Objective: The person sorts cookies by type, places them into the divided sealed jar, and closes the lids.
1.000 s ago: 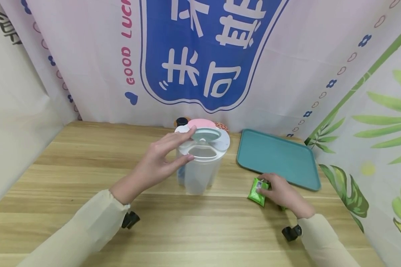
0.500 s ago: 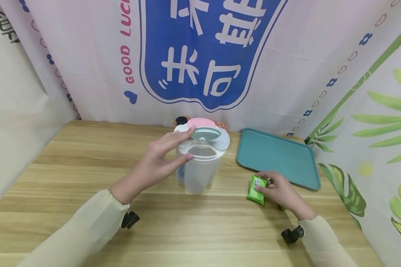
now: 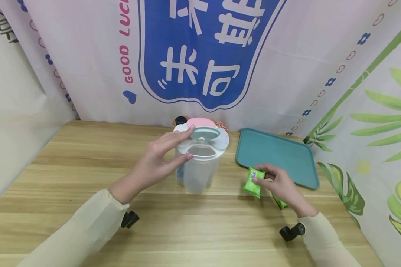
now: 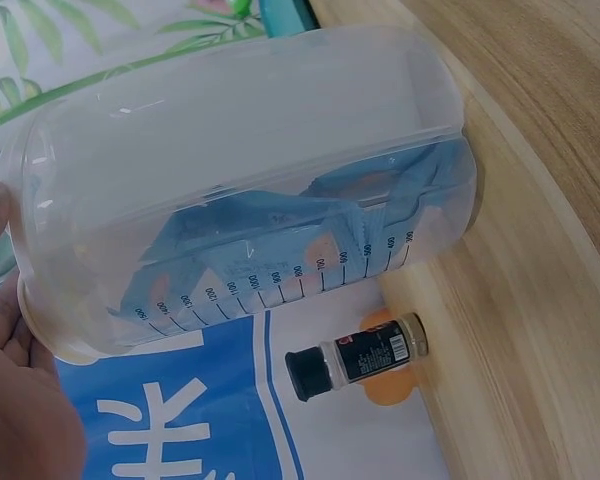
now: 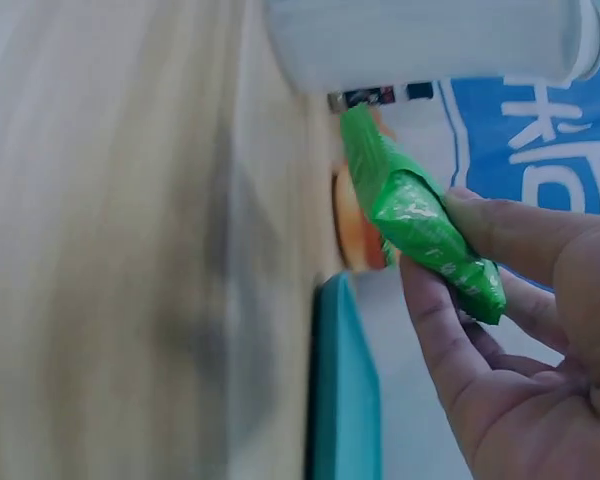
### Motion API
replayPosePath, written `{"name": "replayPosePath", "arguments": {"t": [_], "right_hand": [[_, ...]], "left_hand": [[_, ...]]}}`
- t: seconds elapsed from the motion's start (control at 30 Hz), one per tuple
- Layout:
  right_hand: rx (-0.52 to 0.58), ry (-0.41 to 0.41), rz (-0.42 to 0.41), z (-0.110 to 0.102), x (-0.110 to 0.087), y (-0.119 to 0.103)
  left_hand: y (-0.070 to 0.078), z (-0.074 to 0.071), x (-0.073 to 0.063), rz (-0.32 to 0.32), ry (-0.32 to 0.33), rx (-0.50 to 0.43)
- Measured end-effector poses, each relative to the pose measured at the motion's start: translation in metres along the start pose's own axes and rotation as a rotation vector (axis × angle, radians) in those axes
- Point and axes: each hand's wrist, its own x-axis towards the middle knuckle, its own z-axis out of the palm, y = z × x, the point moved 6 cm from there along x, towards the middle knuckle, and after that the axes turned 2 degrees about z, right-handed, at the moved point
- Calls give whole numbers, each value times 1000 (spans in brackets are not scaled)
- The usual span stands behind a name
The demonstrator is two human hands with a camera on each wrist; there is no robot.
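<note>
My left hand (image 3: 153, 159) touches the top of a clear storage canister (image 3: 200, 174). Its index fingertip is at the raised mint flap lid (image 3: 205, 133), and its thumb rests on the rim of the uncovered opening. Through the wall in the left wrist view, blue packets (image 4: 250, 230) show inside another compartment. My right hand (image 3: 280, 183) pinches a small green packet (image 3: 254, 181) between thumb and fingers, above the table and right of the canister. In the right wrist view the packet (image 5: 420, 215) is tilted. A second green packet (image 3: 280, 201) lies on the table under that hand, partly hidden.
A teal tray (image 3: 277, 155) lies at the back right. Behind the canister stands a black-capped seasoning bottle (image 4: 350, 362), with a pink lid (image 3: 200, 122) on the canister's far side. A printed curtain (image 3: 97, 66) hangs along the table's back edge.
My right hand has lifted the green packet and moved it slightly left and away from me, uncovering more of the second packet. The left hand holds its place at the canister.
</note>
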Motion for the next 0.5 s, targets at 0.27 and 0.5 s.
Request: {"name": "replayPosePath", "arguments": {"t": [0.27, 0.5], "right_hand": [[13, 72, -146, -7, 1, -44], [145, 140, -362, -19, -1, -98]], "left_hand": [[0, 2, 1, 4, -6, -1], [1, 0, 0, 15, 4, 0]]}}
